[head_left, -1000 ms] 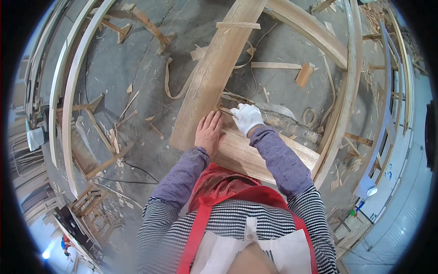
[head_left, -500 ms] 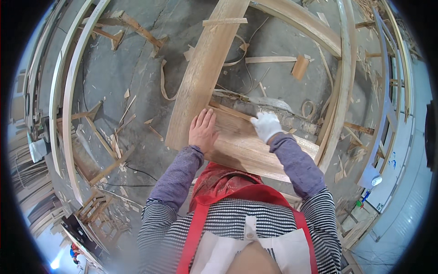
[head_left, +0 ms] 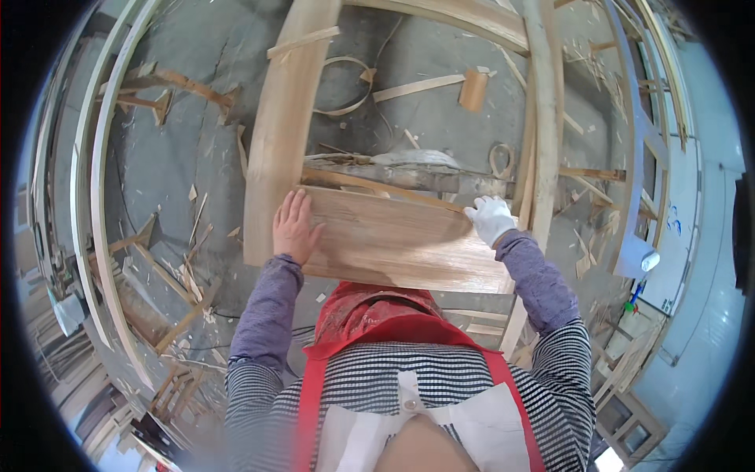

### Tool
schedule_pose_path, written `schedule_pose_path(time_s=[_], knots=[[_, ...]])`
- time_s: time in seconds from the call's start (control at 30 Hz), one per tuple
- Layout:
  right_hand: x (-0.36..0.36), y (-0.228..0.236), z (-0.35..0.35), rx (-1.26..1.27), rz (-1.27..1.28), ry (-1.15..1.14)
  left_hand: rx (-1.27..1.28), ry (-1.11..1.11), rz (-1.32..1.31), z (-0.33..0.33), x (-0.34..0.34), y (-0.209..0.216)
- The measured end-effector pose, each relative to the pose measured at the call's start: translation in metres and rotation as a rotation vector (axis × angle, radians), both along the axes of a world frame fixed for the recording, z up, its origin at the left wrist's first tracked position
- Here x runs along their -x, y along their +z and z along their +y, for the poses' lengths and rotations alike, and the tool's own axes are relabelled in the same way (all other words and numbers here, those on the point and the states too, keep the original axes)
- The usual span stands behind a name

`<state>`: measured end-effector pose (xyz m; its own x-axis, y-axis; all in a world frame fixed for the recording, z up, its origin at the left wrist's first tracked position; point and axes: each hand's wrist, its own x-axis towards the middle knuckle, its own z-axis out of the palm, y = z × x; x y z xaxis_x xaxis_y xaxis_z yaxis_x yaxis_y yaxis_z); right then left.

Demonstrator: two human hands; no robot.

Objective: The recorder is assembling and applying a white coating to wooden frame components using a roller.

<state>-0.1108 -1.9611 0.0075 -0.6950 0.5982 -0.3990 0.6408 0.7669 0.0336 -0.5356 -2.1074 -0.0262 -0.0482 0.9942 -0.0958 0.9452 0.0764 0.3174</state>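
My left hand (head_left: 296, 228) is bare and lies flat, fingers outstretched, where a crosswise wooden board (head_left: 393, 244) meets a long upright-running wooden board (head_left: 285, 118) on the left. At the crosswise board's far edge, near its right end, is my right hand (head_left: 493, 219) in a white glove. Its fingers are curled and closed; whatever they may hold is hidden. A thin wood strip (head_left: 303, 42) lies across the left board farther up. Along the right runs a long wooden beam (head_left: 541, 102), close to the crosswise board's end.
Another wooden rail (head_left: 448, 20) crosses at the far side. Wood scraps, a curled strip (head_left: 346, 86) and a brown wood piece (head_left: 473, 90) litter the grey floor. Wooden trestles (head_left: 169, 90) and long pale rails (head_left: 98, 173) stand left; a bluish-white panel (head_left: 641, 197) stands right.
My right hand has moved right along the crosswise board's far edge. The boards have shifted left in view, and the crosswise board looks more level. My left hand stays by the joint.
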Motion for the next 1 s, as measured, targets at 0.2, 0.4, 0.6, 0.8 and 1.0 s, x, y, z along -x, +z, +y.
schedule_pose_path(time_s=[0.2, 0.4, 0.6, 0.8, 1.0], knots=[[-0.088, 0.011, 0.001, 0.037, -0.168, -0.123, 0.016, -0.028, -0.003, 0.000, -0.009, 0.002], [-0.137, 0.020, -0.006, -0.013, -0.175, -0.206, -0.007, -0.039, 0.012, -0.001, -0.011, -0.001], [-0.142, 0.015, -0.019, -0.092, -0.039, -0.559, -0.020, -0.060, 0.010, -0.001, -0.012, -0.002], [-0.133, -0.015, -0.074, -0.047, 0.711, -1.314, -0.016, -0.051, 0.017, -0.004, -0.013, -0.004], [-0.108, -0.050, -0.118, -0.280, 0.451, -0.902, -0.028, -0.121, 0.072, -0.008, -0.009, -0.010]])
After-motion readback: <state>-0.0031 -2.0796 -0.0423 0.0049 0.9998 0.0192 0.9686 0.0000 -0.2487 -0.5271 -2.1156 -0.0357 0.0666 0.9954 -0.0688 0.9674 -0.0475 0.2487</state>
